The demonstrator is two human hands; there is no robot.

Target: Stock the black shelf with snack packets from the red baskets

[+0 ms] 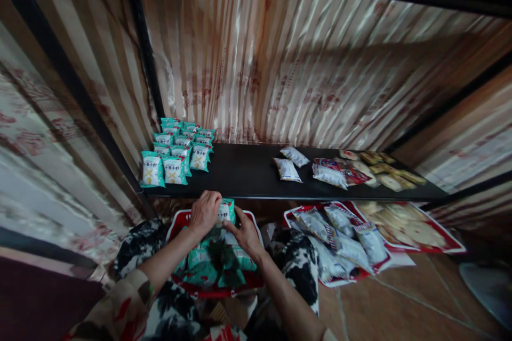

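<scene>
Head view, from my station: I have both hands together at the far end of a red basket [205, 293], just short of the front edge of a black shelf [244, 170]. Between them is a green-and-white packet [226, 210], printed face visible in part. Left hand [205, 214]: fingers bent and grasping the packet at its left side, covering part of the print. Right hand [245, 234]: grasping the same packet from the right, thumb across the lower front, fingers at the right edge. I cannot tell whether the packet touches anything below it. In the basket, under my wrists, I log a heap of green packets [202, 262], lying loosely. On the shelf's left end, similar packets stand in close rows, the front ones [175, 170] facing me. Further right on the shelf I note white packets [287, 169], a red packet [355, 174] and a yellowish group [394, 177], these lying flat. Below the shelf's right half, a second basket [286, 216] holds silvery packets [344, 245]; a third basket [456, 246], beside it, holds pale packets [404, 226]. Behind the shelf hangs a pleated curtain [320, 74].
</scene>
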